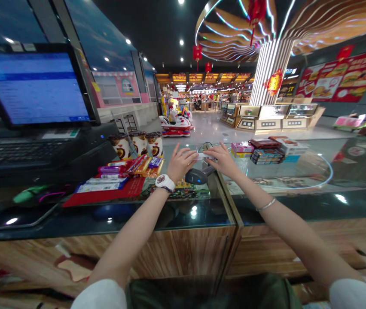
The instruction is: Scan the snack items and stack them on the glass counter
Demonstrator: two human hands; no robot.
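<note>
Both my hands reach forward over the glass counter. My left hand (181, 162), with a white watch (163, 182) at the wrist, pinches the left end of a small pale item (201, 156). From the other side, my right hand (222, 161) grips the right end of that item; a thin bracelet (268, 204) circles this forearm. The item lies level between my fingertips, which hide part of it, so its kind cannot be made out. Just below it, a dark handheld barcode scanner (196, 176) with a small blue light stands near the counter joint.
At left, a monitor (38, 86) and keyboard (12, 150) stand on the counter. Several patterned cups (139, 143) and wrapped snack bars (110, 169) lie left of my hands. Stacked boxes (266, 154) sit to the right. Beyond is a shop floor with a ride-on toy car (176, 122).
</note>
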